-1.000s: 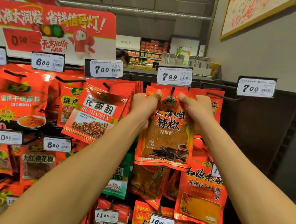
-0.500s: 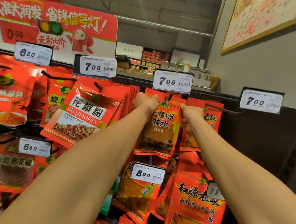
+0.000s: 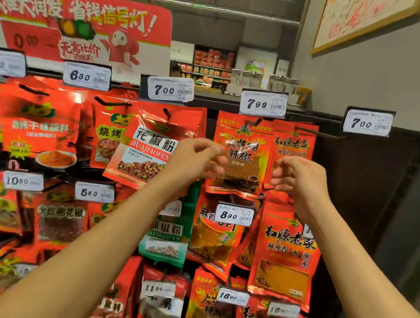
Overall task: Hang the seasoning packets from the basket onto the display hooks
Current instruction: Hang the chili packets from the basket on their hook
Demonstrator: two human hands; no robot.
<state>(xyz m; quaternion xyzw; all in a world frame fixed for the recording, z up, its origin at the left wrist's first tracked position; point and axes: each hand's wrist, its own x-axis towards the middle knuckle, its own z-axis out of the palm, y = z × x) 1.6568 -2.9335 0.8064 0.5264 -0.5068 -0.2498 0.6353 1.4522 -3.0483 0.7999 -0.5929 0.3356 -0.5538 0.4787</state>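
Head cam: the chili packet (image 3: 240, 159) is hanging on its hook (image 3: 257, 122) under the 7.99 tag (image 3: 262, 104), top row, right of the huajiao packet (image 3: 150, 150). My left hand (image 3: 193, 158) is just in front of the chili packet's left edge, fingers loosely curled, holding nothing. My right hand (image 3: 297, 177) is at its right side, same deal, relaxed curl and empty. Another red packet (image 3: 293, 144) hangs just right of it, below the 7.00 tag (image 3: 367, 122). Can't see the basket anywhere.

Glossy plastic seasoning packets (image 3: 240, 159), paper price tags (image 3: 262, 103).
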